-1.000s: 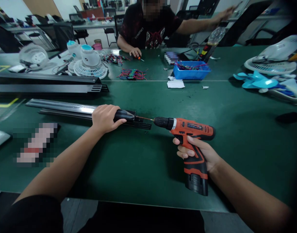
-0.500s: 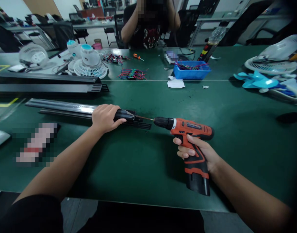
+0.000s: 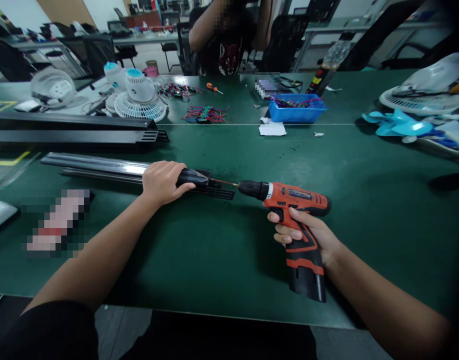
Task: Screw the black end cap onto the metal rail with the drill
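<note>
My left hand (image 3: 162, 181) is closed over the near end of a long black and silver metal rail (image 3: 102, 168) that lies flat on the green table (image 3: 222, 250). My right hand (image 3: 308, 235) grips the handle of an orange and black cordless drill (image 3: 293, 210), index finger by the trigger. The drill points left, and its thin bit (image 3: 225, 183) touches the black end piece (image 3: 214, 188) of the rail.
Two more black rails (image 3: 72, 129) lie further back on the left. Small white fans (image 3: 137, 95), wire bundles (image 3: 205, 114), a blue tray (image 3: 296, 110) and fan parts (image 3: 413, 120) sit beyond. A person sits across the table, arms raised.
My hands, the drill and the rail stay put. The person opposite has pulled both arms in and raised them, leaving a small orange screwdriver on the table.
</note>
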Motion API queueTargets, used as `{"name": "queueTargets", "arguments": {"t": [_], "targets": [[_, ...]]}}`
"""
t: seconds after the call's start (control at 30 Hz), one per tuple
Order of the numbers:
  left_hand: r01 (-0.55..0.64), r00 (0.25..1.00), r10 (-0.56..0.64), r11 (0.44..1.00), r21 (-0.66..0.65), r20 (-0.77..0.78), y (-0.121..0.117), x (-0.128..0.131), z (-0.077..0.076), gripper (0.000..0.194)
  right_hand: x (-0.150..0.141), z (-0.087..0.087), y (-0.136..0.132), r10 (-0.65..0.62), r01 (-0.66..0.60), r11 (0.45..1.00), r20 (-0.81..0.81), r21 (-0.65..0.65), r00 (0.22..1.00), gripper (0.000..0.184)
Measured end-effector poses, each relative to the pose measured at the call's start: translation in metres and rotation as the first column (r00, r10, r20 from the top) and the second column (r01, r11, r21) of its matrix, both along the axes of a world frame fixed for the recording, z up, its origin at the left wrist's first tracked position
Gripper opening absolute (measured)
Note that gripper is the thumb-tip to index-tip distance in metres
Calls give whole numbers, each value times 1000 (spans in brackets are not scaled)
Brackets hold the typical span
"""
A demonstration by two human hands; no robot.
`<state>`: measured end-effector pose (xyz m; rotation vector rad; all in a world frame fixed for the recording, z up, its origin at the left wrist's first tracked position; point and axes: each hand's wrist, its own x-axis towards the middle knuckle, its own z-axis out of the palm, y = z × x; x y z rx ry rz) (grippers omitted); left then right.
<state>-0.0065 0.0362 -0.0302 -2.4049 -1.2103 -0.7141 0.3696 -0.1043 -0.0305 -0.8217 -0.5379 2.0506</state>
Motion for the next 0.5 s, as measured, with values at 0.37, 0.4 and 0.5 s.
{"name": "queueTargets", "arguments": {"t": [0.37,0.4,0.5], "targets": [[8,999,-8,1000,16,-40,1,-1,2,71,3,0,1,101,-101,995,7,19,995,28],[10,999,-9,1000,20,-43,2,-2,2,71,4,-1,2,106,-106,994,3,12,994,28],[14,999,-13,1000,26,-50,2,-2,1,71,6,-3,4,118,-118,993,-3,-24,993,28]]}}
